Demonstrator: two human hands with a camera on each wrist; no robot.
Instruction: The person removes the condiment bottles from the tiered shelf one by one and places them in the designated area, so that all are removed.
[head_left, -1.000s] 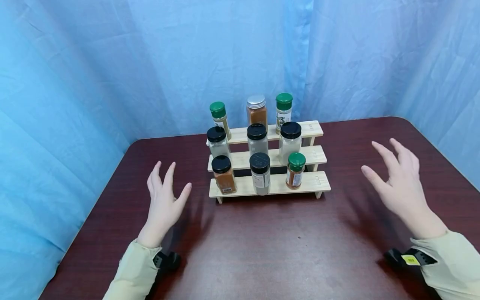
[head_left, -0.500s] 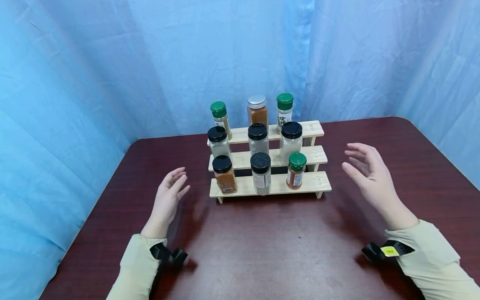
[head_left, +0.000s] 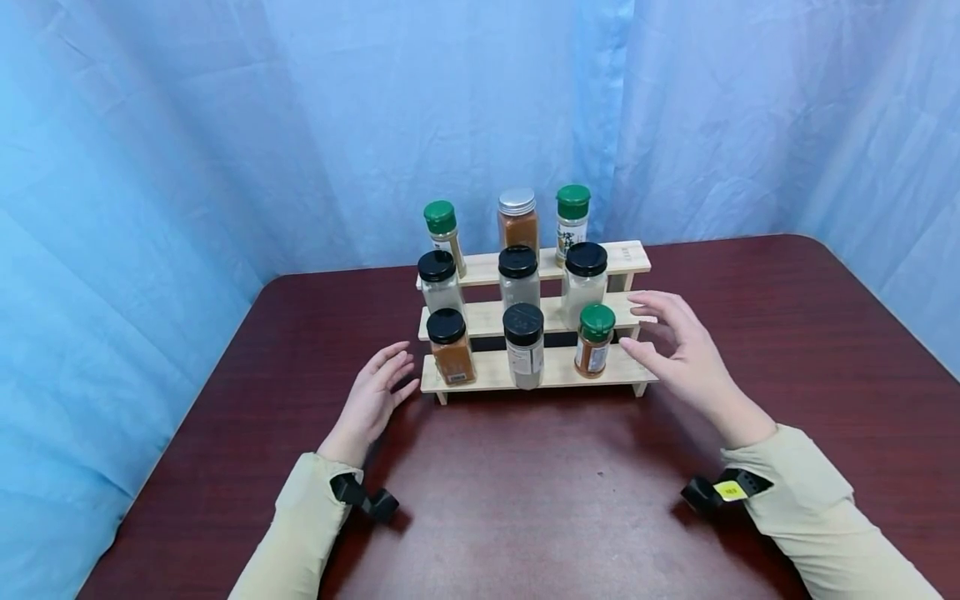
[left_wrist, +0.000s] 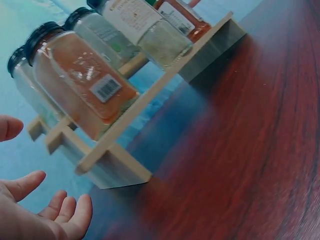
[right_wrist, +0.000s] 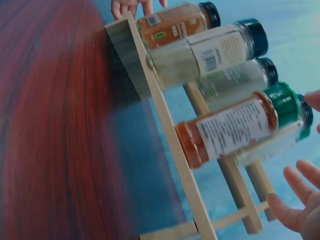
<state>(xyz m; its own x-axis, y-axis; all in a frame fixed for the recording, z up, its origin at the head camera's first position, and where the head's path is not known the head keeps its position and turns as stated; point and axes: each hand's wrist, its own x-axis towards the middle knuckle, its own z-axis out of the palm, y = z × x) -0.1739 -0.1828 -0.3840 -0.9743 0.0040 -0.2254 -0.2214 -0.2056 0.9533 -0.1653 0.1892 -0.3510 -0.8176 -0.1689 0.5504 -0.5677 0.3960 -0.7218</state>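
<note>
Work status: appears to be at an early stage; the reach is well advanced, but no lift or shift of the rack or jars shows.
Outstanding: a secure hold, judged not yet established by either hand.
Left hand (head_left: 371,402): wide, fingers gently bent, holding nothing; just beside the near rack end, apart from it in the left wrist view.
Right hand (head_left: 693,367): wide, thumb set apart from fingers, holding nothing; close to the opposite rack end. Contact: cannot tell.
Three-tier pale wooden rack (head_left: 491,371): between both hands, upright on the dark red-brown table (head_left: 510,492); stepped planks on short supports.
Lower tier, left hand to right hand: square clear jar with black lid and orange-brown contents (head_left: 454,362); round clear jar with black cap and white label (head_left: 525,360); small green-capped jar with red-orange contents (head_left: 592,356), nearest the right thumb.
Middle tier, beyond the lower jars: three clear jars with black lids (head_left: 520,288).
Upper tier, farthest from both hands: two slim green-capped jars (head_left: 572,232) flanking a silver-lidded jar with brown contents (head_left: 518,228).
Jar condition: all nine upright, lids on.
</note>
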